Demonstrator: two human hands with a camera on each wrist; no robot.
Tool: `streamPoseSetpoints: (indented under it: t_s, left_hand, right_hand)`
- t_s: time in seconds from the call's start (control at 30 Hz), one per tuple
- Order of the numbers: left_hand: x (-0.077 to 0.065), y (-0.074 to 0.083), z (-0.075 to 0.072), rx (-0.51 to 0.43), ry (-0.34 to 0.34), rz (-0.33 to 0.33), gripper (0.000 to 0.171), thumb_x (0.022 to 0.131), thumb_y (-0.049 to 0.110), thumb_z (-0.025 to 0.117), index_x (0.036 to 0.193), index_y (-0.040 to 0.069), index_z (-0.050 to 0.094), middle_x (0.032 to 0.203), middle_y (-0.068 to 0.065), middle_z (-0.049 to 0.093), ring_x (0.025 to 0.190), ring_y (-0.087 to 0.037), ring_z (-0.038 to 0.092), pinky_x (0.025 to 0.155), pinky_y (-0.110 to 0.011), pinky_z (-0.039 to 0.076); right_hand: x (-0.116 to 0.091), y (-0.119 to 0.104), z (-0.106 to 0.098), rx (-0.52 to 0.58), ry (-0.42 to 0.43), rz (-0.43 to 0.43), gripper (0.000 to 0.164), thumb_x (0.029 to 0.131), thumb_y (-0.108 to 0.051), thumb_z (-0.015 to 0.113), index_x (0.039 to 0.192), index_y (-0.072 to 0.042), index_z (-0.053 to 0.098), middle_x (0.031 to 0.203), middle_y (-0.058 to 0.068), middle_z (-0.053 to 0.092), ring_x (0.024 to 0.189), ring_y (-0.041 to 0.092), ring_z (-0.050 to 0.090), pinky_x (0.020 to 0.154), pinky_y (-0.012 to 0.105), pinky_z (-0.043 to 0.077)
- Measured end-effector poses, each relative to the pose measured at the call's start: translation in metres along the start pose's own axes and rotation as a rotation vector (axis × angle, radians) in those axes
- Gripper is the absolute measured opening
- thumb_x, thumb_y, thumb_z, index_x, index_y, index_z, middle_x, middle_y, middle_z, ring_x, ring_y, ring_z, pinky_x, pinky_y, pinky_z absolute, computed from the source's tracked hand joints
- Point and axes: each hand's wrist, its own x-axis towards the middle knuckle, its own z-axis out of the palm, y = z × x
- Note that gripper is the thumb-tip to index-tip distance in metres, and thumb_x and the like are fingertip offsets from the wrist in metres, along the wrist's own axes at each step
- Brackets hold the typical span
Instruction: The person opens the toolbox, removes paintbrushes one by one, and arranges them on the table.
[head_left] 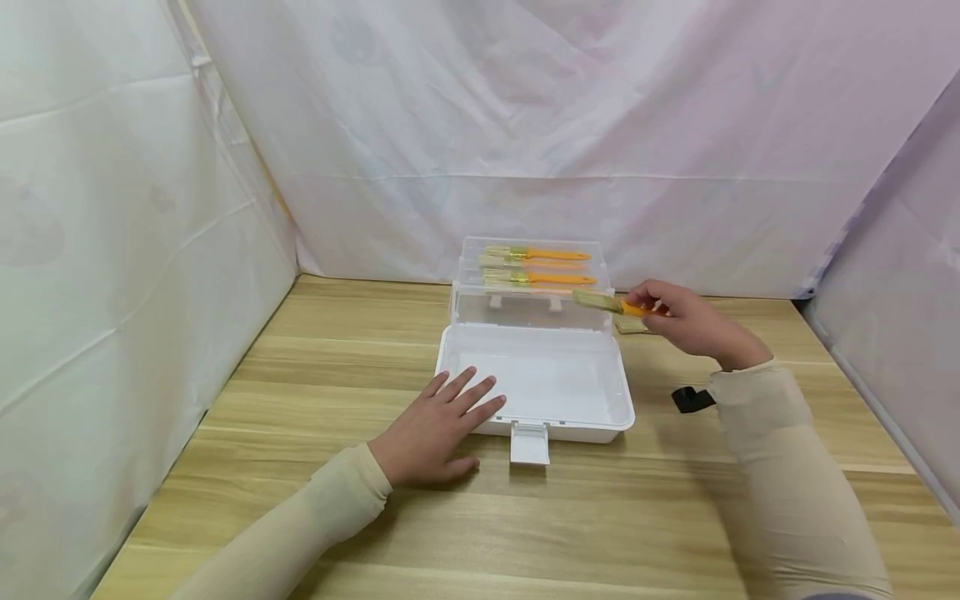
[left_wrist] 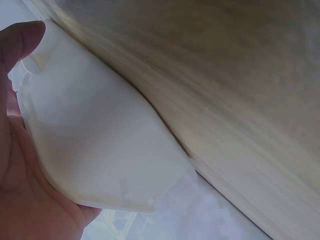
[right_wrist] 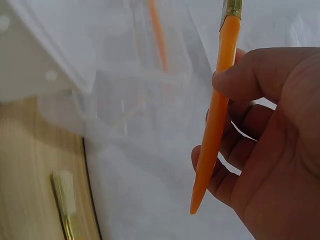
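My right hand (head_left: 678, 321) pinches a paintbrush (head_left: 630, 308) by its orange handle, bristles pointing left, just right of the raised clear lid (head_left: 525, 310). In the right wrist view, the handle (right_wrist: 215, 120) lies between thumb and fingers. My left hand (head_left: 438, 429) rests with spread fingers over the front left corner of a white plastic box (head_left: 626, 400). From the left wrist, its palm shows along the box's outer wall (left_wrist: 100, 120). Orange-handled paintbrushes, including an upper brush (head_left: 555, 255) and a lower brush (head_left: 558, 278), lie across the lid, bristles left.
Another brush (right_wrist: 65, 200) lies on the wooden table (head_left: 337, 350), partly hidden behind my right hand in the head view. The box's white latch (head_left: 529, 446) hangs down at the front. A black strap (head_left: 692, 400) dangles from my right wrist. White sheeting (head_left: 450, 125) encloses the table.
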Motion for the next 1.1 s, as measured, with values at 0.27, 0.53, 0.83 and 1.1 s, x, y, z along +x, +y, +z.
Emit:
streamPoseSetpoints:
  t_s: [0.27, 0.53, 0.83, 1.1]
  left_hand:
    - [0.000, 0.001, -0.002, 0.009, -0.005, -0.001, 0.086, 0.086, 0.051, 0.066, 0.157, 0.019, 0.030, 0.162, -0.007, 0.026, 0.149, -0.033, 0.020, 0.115, -0.055, 0.021]
    - [0.000, 0.001, -0.004, 0.012, -0.003, 0.003, 0.085, 0.086, 0.051, 0.066, 0.157, 0.019, 0.031, 0.162, -0.007, 0.027, 0.148, -0.033, 0.021, 0.115, -0.056, 0.022]
    - [0.000, 0.001, -0.003, 0.003, -0.014, -0.008, 0.085, 0.087, 0.050, 0.066, 0.157, 0.019, 0.030, 0.162, -0.007, 0.026, 0.149, -0.033, 0.019, 0.115, -0.056, 0.021]
    - [0.000, 0.001, -0.002, 0.004, -0.010, -0.007, 0.085, 0.086, 0.050, 0.066, 0.157, 0.020, 0.030, 0.162, -0.007, 0.026, 0.149, -0.033, 0.020, 0.115, -0.056, 0.022]
  right_hand:
    - [-0.016, 0.033, -0.018, -0.002, 0.001, 0.030, 0.023, 0.100, -0.004, 0.051, 0.122, -0.005, 0.059, 0.112, 0.010, 0.057, 0.096, 0.019, 0.048, 0.073, 0.025, 0.045]
    - [-0.028, 0.068, -0.032, 0.005, -0.027, 0.144, 0.022, 0.102, -0.007, 0.049, 0.122, -0.004, 0.058, 0.115, 0.012, 0.053, 0.100, 0.020, 0.047, 0.078, 0.024, 0.044]
    - [-0.032, 0.102, -0.039, -0.035, -0.109, 0.176, 0.027, 0.098, 0.002, 0.050, 0.124, 0.000, 0.057, 0.117, 0.015, 0.057, 0.101, 0.024, 0.050, 0.078, 0.025, 0.047]
    - [-0.029, 0.133, -0.027, -0.146, -0.128, 0.146, 0.025, 0.092, 0.008, 0.054, 0.114, -0.002, 0.061, 0.110, 0.013, 0.062, 0.098, 0.026, 0.055, 0.079, 0.037, 0.048]
